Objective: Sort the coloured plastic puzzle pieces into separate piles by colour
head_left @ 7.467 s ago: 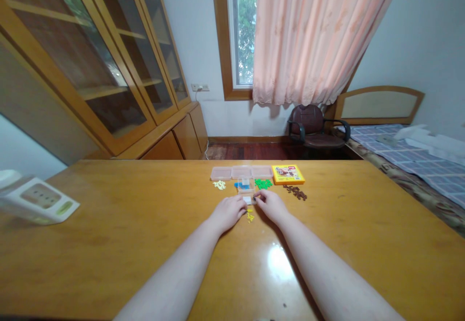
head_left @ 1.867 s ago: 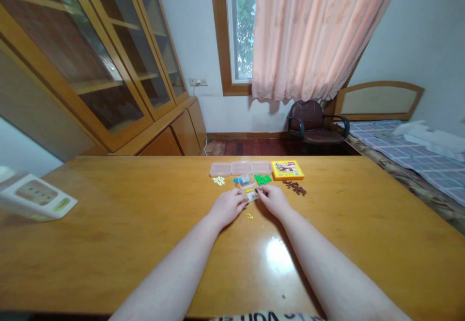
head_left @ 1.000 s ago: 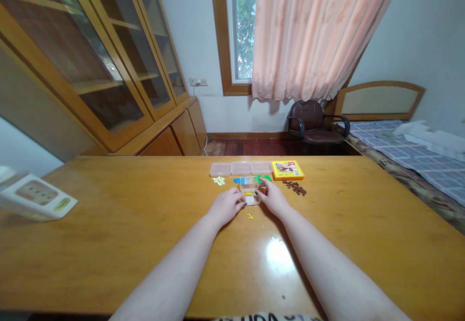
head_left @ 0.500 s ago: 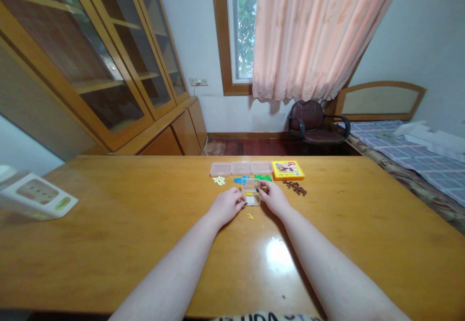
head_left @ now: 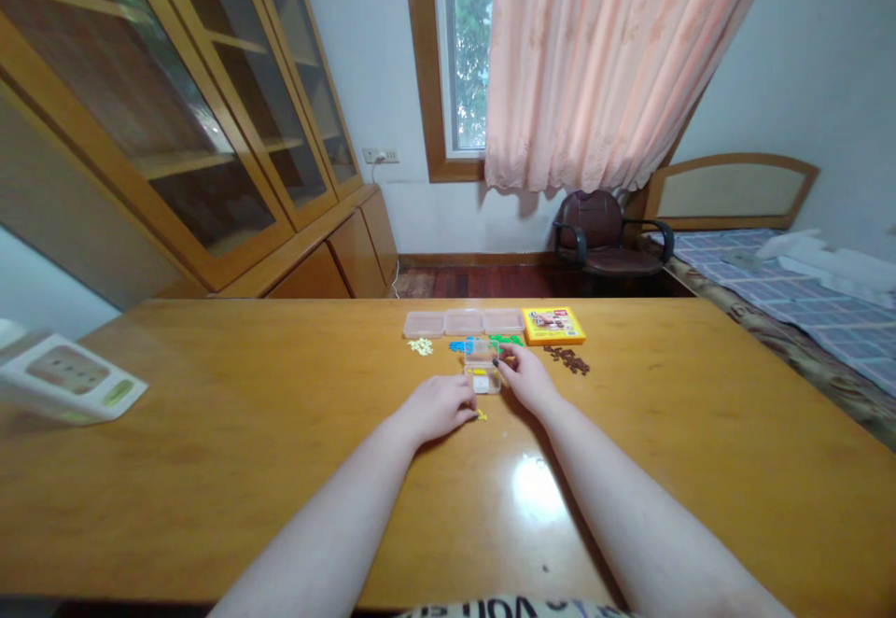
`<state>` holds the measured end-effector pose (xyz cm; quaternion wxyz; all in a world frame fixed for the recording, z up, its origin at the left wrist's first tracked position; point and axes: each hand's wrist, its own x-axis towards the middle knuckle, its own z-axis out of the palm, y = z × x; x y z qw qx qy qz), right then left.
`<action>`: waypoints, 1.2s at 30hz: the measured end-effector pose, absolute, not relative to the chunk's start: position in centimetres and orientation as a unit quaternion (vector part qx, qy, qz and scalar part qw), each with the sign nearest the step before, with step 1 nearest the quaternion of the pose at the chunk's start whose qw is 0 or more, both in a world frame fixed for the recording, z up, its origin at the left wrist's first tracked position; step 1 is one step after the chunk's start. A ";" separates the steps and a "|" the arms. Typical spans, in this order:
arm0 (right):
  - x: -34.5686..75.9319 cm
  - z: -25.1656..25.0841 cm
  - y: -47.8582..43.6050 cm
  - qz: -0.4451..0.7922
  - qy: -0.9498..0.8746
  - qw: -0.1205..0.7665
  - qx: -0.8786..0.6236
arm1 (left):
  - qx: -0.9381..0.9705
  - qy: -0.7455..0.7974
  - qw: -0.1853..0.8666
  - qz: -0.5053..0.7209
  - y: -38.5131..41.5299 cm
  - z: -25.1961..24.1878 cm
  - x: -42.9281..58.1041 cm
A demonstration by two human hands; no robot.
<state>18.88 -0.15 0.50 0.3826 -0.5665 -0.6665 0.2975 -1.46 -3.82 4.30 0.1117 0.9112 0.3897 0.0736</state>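
Observation:
A small clear plastic box (head_left: 492,386) lies with its hinged lid raised on the wooden table, holding a few yellow pieces and a white patch. On its right side rests my right hand (head_left: 525,380), thumb and fingers closed on the edge. My left hand (head_left: 442,405) is just in front of the box, fingertips drawn together at a little heap of yellow pieces (head_left: 483,414). Whether a piece is between those fingertips is hidden. Behind the box are small blue pieces (head_left: 458,346) and green pieces (head_left: 510,341).
Cream pieces (head_left: 421,347) lie to the left, brown pieces (head_left: 568,358) to the right. Clear trays (head_left: 424,324) stand in a row beside a yellow box (head_left: 554,327). A white container (head_left: 70,373) is at the table's left. Beyond the table is an office chair (head_left: 606,235).
My left hand has left the clear box's side and moved toward me, down to the yellow heap. The right hand stays at the box.

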 end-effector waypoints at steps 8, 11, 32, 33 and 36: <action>18.8 0.9 -0.3 0.298 -0.658 0.386 -0.574 | 0.912 0.396 0.091 0.062 -3.8 4.2 -1.0; 18.9 0.9 -0.3 0.290 -0.654 0.392 -0.578 | 0.912 0.395 0.088 0.060 -3.8 4.3 -1.1; 19.2 2.2 -0.8 0.240 -0.640 0.413 -0.602 | 0.929 0.346 0.095 0.094 -3.9 4.8 -1.4; 19.2 2.1 -0.9 0.237 -0.641 0.417 -0.599 | 0.930 0.344 0.098 0.085 -4.0 4.8 -1.2; 19.2 1.9 -0.9 0.236 -0.647 0.422 -0.589 | 0.928 0.349 0.105 0.074 -4.1 4.8 -1.0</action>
